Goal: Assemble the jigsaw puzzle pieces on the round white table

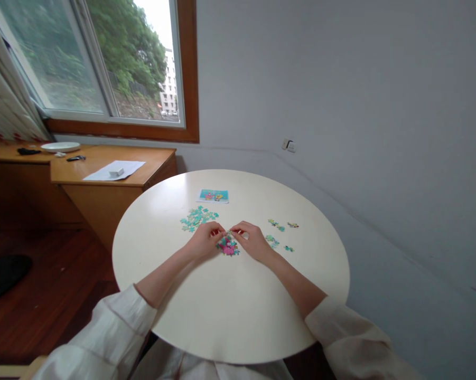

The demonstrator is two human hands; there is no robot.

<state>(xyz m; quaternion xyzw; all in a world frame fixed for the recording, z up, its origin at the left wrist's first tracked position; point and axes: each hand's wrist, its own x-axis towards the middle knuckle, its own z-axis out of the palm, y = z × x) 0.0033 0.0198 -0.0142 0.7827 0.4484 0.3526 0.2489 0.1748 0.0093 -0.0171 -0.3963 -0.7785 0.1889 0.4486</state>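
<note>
Both hands (204,240) (253,243), fingers (219,227) pinched nearly together, grip a small puzzle piece (229,232).

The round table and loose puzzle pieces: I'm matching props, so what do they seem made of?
Round table: cream, smooth, perhaps laminate or painted board, given the soft sheen at far left. Puzzle pieces: probably printed cardboard, being flat, knobbed and coloured; finish unclear.
</note>
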